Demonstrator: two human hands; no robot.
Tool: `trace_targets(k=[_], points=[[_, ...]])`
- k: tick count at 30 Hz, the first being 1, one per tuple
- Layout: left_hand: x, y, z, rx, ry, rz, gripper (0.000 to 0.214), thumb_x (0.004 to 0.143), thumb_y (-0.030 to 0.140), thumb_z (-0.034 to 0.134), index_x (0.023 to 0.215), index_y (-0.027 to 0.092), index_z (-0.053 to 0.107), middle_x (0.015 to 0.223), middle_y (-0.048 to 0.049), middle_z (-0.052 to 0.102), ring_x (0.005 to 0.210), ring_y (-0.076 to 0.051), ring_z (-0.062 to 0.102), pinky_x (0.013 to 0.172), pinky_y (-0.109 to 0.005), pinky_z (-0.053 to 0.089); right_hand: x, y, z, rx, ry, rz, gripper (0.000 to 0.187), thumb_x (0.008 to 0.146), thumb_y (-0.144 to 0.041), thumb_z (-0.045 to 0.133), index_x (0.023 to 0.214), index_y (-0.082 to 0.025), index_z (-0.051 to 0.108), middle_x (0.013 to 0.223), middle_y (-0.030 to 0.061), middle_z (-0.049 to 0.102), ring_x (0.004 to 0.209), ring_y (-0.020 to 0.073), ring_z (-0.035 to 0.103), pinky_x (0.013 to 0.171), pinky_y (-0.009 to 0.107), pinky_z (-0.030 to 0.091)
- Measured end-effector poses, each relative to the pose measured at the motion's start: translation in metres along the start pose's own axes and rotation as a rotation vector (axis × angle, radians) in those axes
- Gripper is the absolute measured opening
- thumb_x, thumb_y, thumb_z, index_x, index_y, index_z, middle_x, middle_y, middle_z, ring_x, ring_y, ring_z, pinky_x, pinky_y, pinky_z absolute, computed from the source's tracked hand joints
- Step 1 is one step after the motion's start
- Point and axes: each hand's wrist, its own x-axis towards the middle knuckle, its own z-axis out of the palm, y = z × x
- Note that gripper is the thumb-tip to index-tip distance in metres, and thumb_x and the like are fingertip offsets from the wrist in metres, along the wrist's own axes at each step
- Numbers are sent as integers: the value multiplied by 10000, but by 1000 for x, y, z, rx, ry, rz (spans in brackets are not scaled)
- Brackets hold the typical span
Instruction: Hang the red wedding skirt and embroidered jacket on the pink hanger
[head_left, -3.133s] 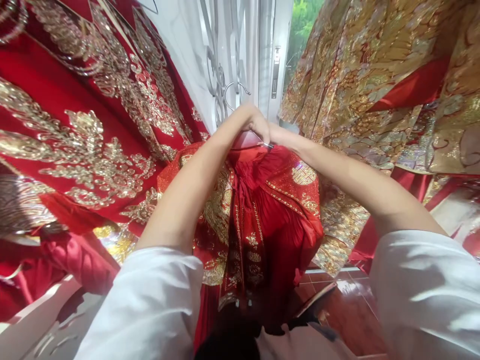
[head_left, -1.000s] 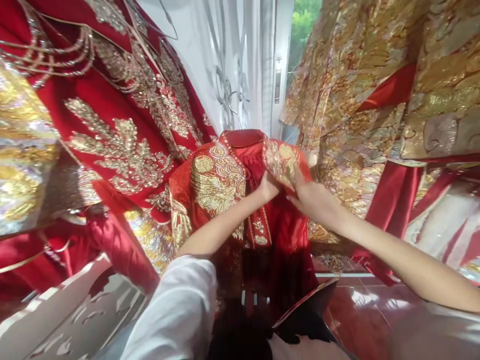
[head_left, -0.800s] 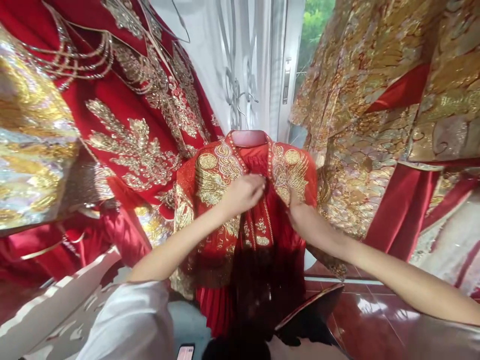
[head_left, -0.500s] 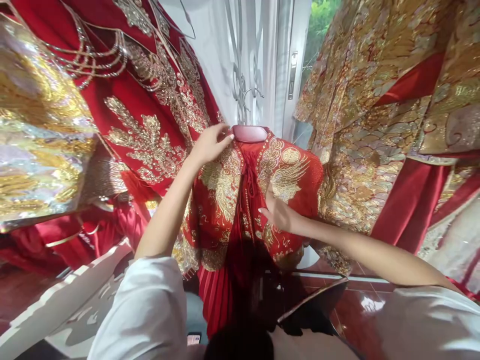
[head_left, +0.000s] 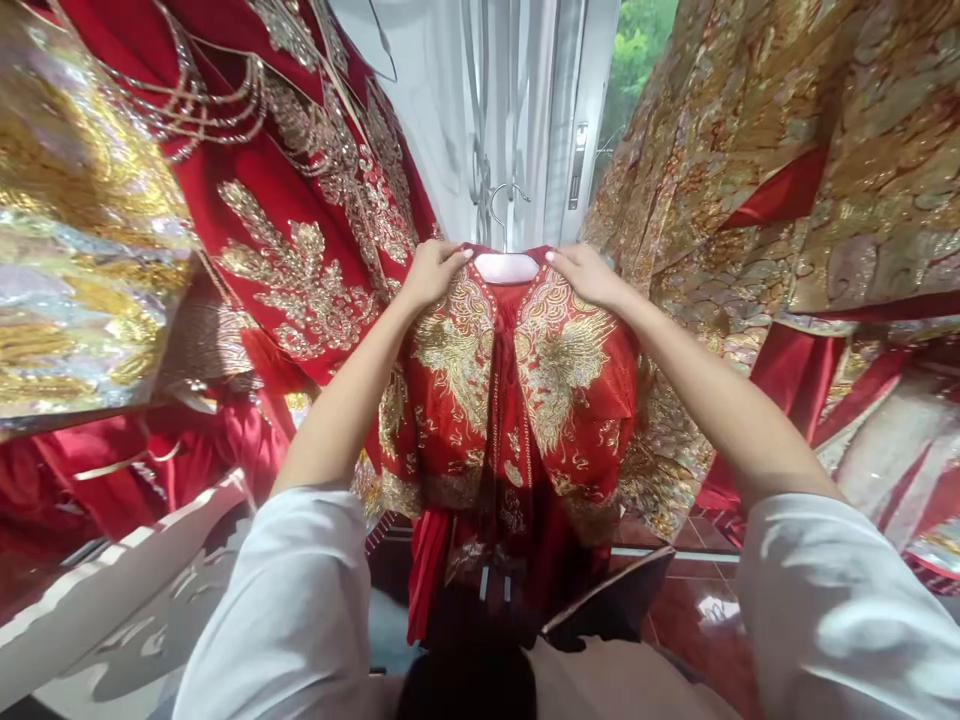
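A red jacket [head_left: 517, 400] with gold embroidery hangs on a pink hanger [head_left: 507, 266] whose metal hook [head_left: 504, 205] catches a white window grille. My left hand [head_left: 431, 275] grips the jacket's left shoulder beside the collar, fingers curled over the fabric. Opposite it, my right hand [head_left: 589, 272] holds the right shoulder the same way. The jacket's two front panels hang closed, and a pleated red skirt [head_left: 435, 570] shows below the hem.
Red gowns with gold and silver beading [head_left: 285, 230] hang close on the left. Gold brocade robes [head_left: 750, 200] crowd the right. A white window frame [head_left: 577, 150] is straight ahead, a white carved rail [head_left: 112, 610] at lower left, red floor tiles [head_left: 697, 620] below.
My hands left the jacket's front edges, which they had pulled together, and rose to the shoulders at the hanger. The jacket front now hangs closed and straight.
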Motion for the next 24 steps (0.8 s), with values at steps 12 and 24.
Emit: trace_targets(k=[12,24], points=[[-38,16,-14,120,-81,6,401,860,476,501,1030,147,655,886,-62,666,851,-200,591,840,-346,454,-23,1,-15,174,-49,-45,491,889,-572,408,740,-141,592,706,21,563,767,149,538,809,317,448],[-78,-92,-31,-276,-301,-359,682,866,665,243,1000,143,660,888,-128,706,822,-248,677,781,-426,559,-83,60,-16,603,-208,433,556,630,-532,668,1010,-127,664,908,97,695,763,209,644,746,385,517]])
